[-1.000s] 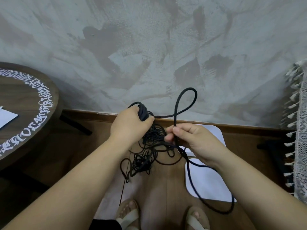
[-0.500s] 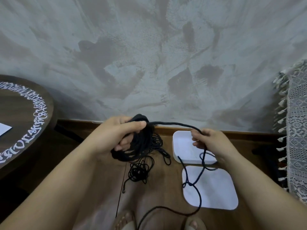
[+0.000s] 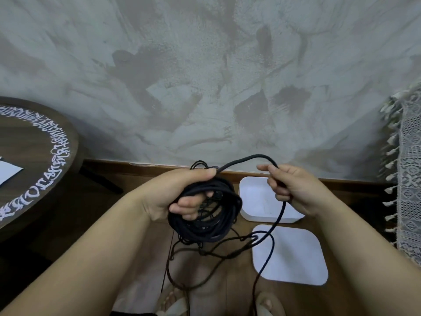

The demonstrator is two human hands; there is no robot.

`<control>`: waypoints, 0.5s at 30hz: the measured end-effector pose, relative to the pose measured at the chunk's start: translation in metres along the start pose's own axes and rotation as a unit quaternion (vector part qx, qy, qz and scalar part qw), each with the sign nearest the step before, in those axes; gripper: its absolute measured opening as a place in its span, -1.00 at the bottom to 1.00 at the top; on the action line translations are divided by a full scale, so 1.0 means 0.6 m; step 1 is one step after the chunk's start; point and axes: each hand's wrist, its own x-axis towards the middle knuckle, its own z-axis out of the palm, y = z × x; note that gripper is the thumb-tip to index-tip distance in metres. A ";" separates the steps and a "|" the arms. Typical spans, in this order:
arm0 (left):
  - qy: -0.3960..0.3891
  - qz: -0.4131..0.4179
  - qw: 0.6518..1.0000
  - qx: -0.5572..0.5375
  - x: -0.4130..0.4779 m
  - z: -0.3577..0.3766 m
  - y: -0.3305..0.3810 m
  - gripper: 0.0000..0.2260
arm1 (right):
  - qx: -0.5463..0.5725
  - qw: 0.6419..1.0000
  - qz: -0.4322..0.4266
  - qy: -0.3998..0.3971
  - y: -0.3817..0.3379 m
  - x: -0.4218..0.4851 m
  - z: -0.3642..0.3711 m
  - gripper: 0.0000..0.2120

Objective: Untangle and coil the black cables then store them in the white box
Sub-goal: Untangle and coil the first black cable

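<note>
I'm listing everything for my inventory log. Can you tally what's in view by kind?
Hands: 2, the left hand and the right hand, both holding cable
Cable coil: 1; the loose strands hanging below it are too tangled to count
White box: 1
White lid: 1
Round table: 1
Total: 6

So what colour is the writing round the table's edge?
White writing on a dark brown table; the head view shows it.

Home: lace cloth (image 3: 410,179), wooden floor (image 3: 91,224)
</note>
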 end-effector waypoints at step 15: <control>0.153 0.198 0.940 -0.231 0.000 0.000 0.040 -0.73 | -0.306 0.941 0.095 -0.113 0.070 0.003 0.072 -0.65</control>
